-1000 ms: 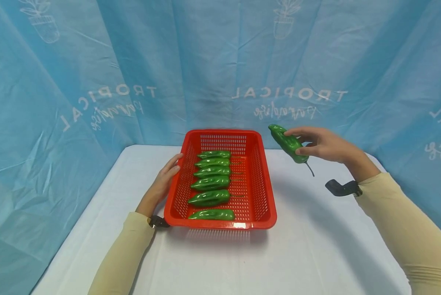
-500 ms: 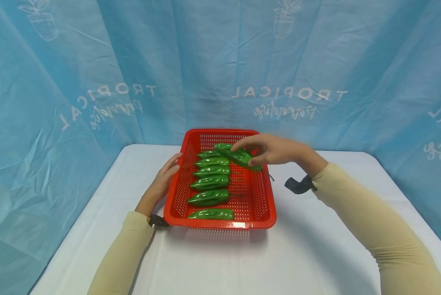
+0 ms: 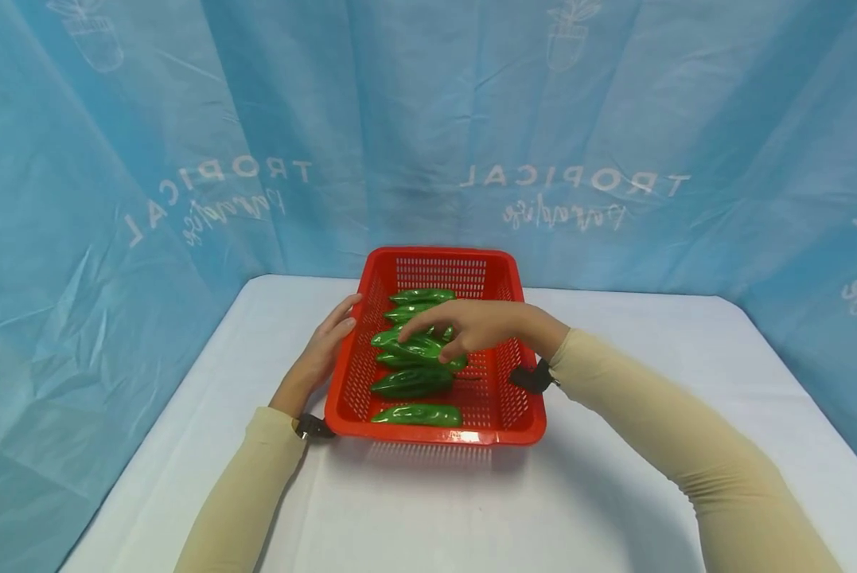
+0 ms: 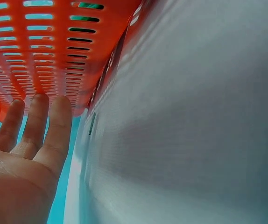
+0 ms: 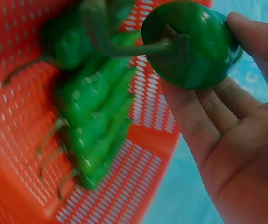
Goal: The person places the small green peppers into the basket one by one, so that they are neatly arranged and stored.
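Observation:
My right hand [image 3: 478, 325] holds a long green pepper [image 3: 426, 348] over the red plastic basket [image 3: 435, 436], thumb on one side and fingers on the other. In the right wrist view, the held pepper [image 5: 201, 51] shows its stem end, with the curved stem pointing left. Below it, several similar green peppers [image 3: 414, 383] lie side by side in a column; the hand and the held pepper hide parts of the middle ones. My left hand [image 3: 321, 344] touches the basket's left side. Its fingers look straight against the slotted wall [image 4: 40, 70] in the left wrist view.
The basket stands on a table with a white cloth [image 3: 614, 358]. A blue printed curtain [image 3: 414, 119] hangs behind and at both sides. Each wrist wears a dark band [image 3: 531, 377]. One pepper [image 3: 417, 415] lies along the basket's near wall, a little apart from the others.
My right hand has carried the pepper leftward from the basket's right side, then down and nearer over the peppers in the middle. The left hand has stayed at the basket's left side.

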The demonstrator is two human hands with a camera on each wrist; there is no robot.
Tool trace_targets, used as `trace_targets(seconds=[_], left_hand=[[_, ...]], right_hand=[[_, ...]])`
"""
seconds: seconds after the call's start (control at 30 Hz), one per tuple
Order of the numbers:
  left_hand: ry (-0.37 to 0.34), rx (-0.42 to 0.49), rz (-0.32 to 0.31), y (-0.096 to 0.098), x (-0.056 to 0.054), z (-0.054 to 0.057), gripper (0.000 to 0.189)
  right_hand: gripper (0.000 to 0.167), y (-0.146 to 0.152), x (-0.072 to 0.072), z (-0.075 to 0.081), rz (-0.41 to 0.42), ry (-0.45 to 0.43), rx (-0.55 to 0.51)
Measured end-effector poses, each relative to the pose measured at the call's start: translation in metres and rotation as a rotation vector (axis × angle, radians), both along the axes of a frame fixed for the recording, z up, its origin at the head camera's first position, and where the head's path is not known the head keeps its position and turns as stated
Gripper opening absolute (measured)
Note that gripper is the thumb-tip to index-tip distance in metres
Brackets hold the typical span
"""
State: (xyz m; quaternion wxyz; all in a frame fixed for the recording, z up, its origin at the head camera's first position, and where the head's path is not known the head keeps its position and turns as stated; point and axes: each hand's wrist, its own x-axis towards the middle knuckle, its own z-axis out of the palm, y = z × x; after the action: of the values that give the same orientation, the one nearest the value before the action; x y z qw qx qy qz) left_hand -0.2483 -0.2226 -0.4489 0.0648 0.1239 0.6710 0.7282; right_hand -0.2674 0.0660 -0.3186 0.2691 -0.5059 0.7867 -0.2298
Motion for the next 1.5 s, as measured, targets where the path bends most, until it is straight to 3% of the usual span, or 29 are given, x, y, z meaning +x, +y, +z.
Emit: trace_targets(seconds=[0.13, 0.3, 0.5, 0.93, 1.5], left_hand=[[-0.016, -0.017, 0.005, 0.002, -0.002, 0.001, 0.055], [-0.021, -0.020, -0.012, 0.008, -0.004, 0.003, 0.056], [0.004, -0.037, -0.020, 0.010, -0.003, 0.005, 0.057], [-0.012, 0.006, 0.000, 0.005, -0.002, 0.003, 0.054], [-0.009, 0.016, 0.011, 0.000, 0.000, -0.001, 0.054]], right_hand=[[0.057, -0.008, 0.002, -0.013, 0.026, -0.054, 0.024], [0.060, -0.012, 0.005, -0.023, 0.000, -0.119, 0.046], [0.059, -0.015, 0.008, -0.035, 0.004, -0.139, 0.083], [0.060, -0.020, 0.013, -0.042, 0.014, -0.040, 0.130], [0.047, -0.029, 0.015, -0.053, 0.006, 0.053, 0.169]])
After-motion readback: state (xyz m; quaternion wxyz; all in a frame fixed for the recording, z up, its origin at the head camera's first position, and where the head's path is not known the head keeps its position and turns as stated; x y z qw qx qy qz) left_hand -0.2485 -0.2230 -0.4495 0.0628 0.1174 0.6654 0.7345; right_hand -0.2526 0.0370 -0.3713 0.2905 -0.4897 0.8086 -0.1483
